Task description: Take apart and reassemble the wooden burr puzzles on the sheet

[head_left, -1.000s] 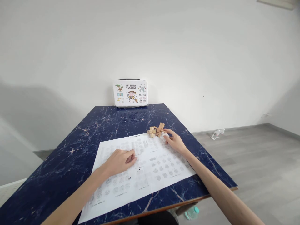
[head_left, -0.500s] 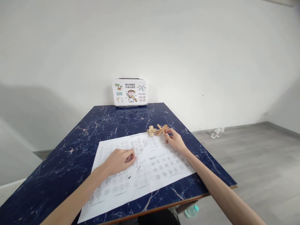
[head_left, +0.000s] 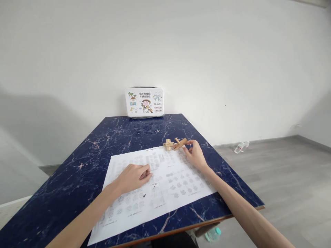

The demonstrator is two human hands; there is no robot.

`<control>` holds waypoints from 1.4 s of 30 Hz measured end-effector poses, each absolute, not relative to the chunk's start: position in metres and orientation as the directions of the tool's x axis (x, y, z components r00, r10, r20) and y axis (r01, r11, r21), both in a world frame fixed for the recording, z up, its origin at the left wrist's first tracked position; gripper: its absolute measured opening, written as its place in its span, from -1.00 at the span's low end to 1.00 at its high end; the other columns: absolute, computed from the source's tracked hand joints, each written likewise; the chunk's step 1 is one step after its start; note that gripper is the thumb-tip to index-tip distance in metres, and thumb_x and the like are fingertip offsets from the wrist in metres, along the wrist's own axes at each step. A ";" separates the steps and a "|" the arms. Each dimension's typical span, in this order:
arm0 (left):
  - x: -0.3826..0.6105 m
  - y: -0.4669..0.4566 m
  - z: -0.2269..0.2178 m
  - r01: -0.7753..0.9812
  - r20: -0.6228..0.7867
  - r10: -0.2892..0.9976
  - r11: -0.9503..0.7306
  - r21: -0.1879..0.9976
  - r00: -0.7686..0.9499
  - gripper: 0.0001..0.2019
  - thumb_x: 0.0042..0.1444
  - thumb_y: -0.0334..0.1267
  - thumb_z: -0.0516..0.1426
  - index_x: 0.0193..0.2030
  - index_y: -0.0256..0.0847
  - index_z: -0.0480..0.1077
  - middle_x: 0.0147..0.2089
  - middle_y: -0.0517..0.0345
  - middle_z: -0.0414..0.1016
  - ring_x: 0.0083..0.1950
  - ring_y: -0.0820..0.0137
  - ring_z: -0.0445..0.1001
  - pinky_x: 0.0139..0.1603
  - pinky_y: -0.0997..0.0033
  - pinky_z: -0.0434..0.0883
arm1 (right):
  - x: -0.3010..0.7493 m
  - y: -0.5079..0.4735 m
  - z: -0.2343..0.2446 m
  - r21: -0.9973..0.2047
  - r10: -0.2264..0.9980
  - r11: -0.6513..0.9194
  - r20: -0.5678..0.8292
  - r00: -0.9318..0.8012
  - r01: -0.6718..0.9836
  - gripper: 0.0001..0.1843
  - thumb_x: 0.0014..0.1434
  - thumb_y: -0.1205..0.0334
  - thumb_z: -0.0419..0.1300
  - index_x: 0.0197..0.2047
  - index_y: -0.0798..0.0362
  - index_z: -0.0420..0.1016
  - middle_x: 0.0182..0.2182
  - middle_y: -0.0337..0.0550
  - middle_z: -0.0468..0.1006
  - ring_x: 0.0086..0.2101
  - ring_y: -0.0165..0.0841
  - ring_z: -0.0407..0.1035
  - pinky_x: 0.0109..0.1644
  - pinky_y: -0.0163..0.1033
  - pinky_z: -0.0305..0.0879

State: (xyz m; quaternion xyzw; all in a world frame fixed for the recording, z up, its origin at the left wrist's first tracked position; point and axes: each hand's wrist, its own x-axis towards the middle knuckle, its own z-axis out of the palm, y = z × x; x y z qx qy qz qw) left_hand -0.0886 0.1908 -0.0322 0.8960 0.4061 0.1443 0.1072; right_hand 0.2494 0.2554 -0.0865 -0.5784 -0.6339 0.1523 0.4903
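My left hand [head_left: 134,177] rests on the printed sheet [head_left: 160,193] with its fingers curled in and the thumb against them; nothing shows in it. At the sheet's far right corner, my right hand [head_left: 195,154] has thumb and forefinger closed at the right end of a wooden puzzle piece [head_left: 180,143]. A thin stick stands out slantwise from that piece. Just left of it sits a cross-shaped wooden puzzle [head_left: 168,145], close to the sheet's far edge. The sheet carries rows of faint grey diagrams and two small dark marks.
A white case [head_left: 144,102] with cartoon pictures stands at the back of the blue marbled table [head_left: 134,132], against the wall. On the floor to the right lies a clear plastic bottle [head_left: 241,147]. Another bottle with a teal cap [head_left: 217,231] is below the table's front edge.
The fingers of my right hand have shifted slightly at the wooden piece, with the forefinger now at its right end. My left hand stays put. The whole view has moved a little.
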 end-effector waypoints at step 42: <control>-0.088 0.189 -0.032 0.701 0.177 0.753 -0.655 0.281 0.633 -0.72 0.38 -0.10 0.05 -0.34 -0.17 0.34 -0.55 0.28 0.39 -0.57 0.49 0.31 -0.45 0.45 0.20 | 0.240 0.235 -0.063 -0.780 0.896 0.288 0.424 0.130 0.556 -0.63 0.31 -0.10 0.12 -0.38 0.00 0.42 -0.51 -0.21 0.52 -0.51 -0.32 0.29 -0.40 -0.25 0.19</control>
